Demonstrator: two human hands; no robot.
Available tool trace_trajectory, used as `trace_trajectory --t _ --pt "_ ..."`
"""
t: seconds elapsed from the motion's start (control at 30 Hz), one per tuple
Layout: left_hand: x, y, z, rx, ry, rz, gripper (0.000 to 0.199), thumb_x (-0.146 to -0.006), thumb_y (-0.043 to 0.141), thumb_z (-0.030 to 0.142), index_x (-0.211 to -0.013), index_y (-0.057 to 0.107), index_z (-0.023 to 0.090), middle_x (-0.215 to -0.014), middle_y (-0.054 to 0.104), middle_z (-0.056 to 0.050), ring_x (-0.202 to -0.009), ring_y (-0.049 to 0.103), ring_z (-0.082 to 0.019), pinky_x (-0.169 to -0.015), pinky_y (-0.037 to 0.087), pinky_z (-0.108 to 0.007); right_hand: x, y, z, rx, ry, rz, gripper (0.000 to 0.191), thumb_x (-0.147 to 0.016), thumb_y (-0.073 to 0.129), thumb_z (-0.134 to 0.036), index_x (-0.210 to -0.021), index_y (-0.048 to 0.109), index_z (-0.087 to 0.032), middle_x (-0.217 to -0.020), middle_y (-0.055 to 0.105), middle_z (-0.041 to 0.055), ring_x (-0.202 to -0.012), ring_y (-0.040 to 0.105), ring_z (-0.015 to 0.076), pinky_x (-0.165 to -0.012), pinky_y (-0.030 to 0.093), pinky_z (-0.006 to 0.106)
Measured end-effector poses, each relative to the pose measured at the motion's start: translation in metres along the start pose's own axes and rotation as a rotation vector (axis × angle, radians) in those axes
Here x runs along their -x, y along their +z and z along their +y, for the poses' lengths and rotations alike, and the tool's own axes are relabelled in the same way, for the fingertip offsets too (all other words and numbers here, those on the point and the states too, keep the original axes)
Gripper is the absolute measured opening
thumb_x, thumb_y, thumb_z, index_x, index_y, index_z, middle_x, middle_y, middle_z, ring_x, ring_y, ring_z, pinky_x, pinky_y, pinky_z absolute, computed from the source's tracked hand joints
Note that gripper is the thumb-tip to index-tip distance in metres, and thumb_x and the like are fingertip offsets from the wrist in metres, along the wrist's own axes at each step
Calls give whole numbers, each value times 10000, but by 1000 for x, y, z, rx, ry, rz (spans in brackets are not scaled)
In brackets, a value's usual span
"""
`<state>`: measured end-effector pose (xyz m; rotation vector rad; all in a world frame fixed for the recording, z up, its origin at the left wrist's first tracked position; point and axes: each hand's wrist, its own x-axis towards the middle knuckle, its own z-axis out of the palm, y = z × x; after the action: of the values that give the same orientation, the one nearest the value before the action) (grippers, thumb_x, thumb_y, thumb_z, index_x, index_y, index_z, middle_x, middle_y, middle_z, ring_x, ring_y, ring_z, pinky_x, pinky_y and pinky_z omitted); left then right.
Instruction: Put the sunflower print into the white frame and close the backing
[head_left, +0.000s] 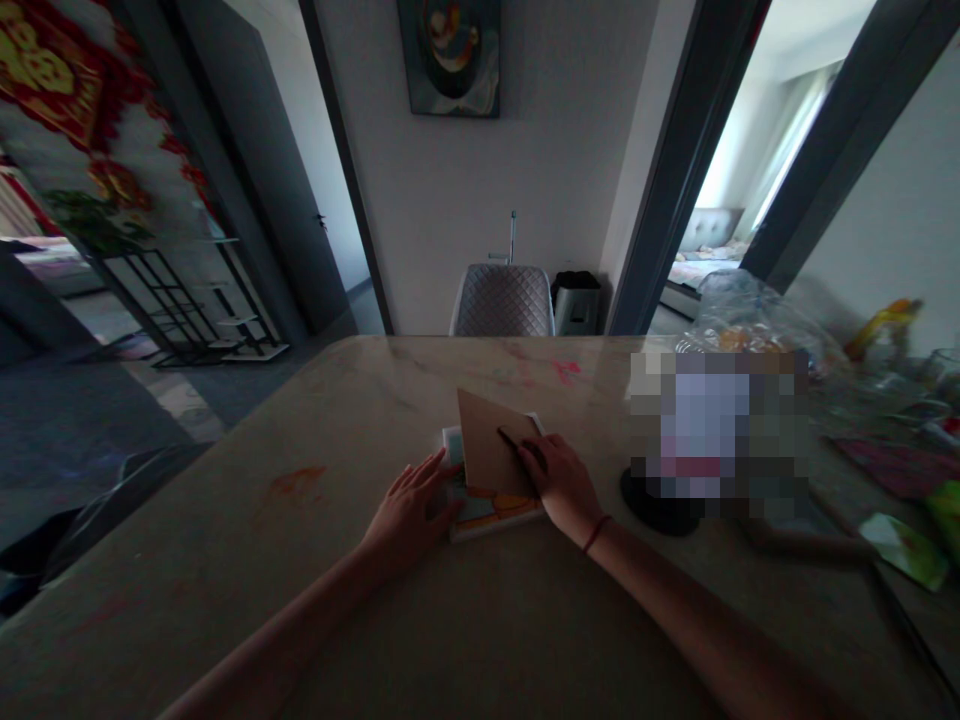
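A small white picture frame (495, 526) lies on the table with a colourful orange and green picture showing in it. A brown backing board (487, 450) is tilted up over the frame, and a dark narrow strip (508, 436) sticks out on its face. My right hand (559, 480) is closed on the board's right edge, near that strip; its fingertips are partly hidden. My left hand (412, 510) rests with fingers stretched out along the frame's left side, holding nothing.
A black round base (660, 505) stands right of my right hand, with a blurred-out patch above it. Farther right are a clear plastic bag (750, 320), a green and white packet (904, 550) and other clutter. A grey quilted chair (504, 300) stands beyond the table's far edge (420, 338).
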<state>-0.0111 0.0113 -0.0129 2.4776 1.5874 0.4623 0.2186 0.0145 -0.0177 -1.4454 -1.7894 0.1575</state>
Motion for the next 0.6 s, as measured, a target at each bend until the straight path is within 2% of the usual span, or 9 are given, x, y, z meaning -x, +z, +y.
trace_trajectory --t 0.27,0.43,0.6 --pt "1 2 0 -16 -13 13 479 -812 428 412 -1260 458 245 -1415 336 -67 -1262 361 -241 -1056 229 -442 -9 -4 8 -232 136 100 330 -837 431 -444 -887 636 -190 -859 619 68 -728 591 161 -678 458 292" --pt "1 4 -4 -20 -62 77 430 -829 379 330 -1225 494 208 -1363 423 -89 -1262 360 -243 -1039 268 -445 -16 -7 9 -390 219 166 342 -785 477 -468 -859 647 -180 -794 644 61 -664 595 158 -600 459 274" --pt "0 8 -12 7 -105 155 434 -823 315 226 -1212 496 155 -1357 431 -91 -1276 336 -231 -1049 269 -421 -18 -10 9 -579 296 238 326 -757 485 -446 -851 625 -167 -735 649 51 -643 585 161 -555 443 257"
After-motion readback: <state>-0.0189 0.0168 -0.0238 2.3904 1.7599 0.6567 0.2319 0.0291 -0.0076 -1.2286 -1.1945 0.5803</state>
